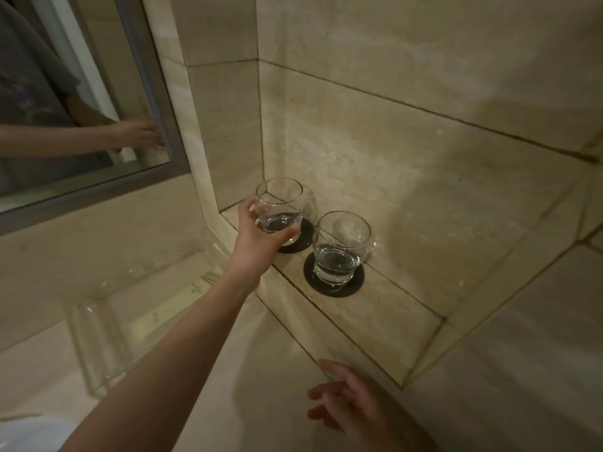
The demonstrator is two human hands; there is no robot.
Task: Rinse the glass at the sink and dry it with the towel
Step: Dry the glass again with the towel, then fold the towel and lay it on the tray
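Two clear round tumblers stand on a raised stone ledge in the corner, each over a black coaster. My left hand (257, 233) reaches out and grips the far glass (284, 203) at its lower part, thumb and fingers curled round it, tilting it slightly over its coaster (301, 239). The near glass (341, 246) stands upright on its own coaster (346, 287). My right hand (352, 402) hovers low over the counter with fingers loosely spread, holding nothing. No towel or tap is in view.
A framed mirror (153, 102) hangs at the upper left and reflects the person's arm. A clear acrylic tray (107, 324) sits on the beige counter at left. A white basin edge (29, 432) shows at the bottom left. Stone walls close the corner.
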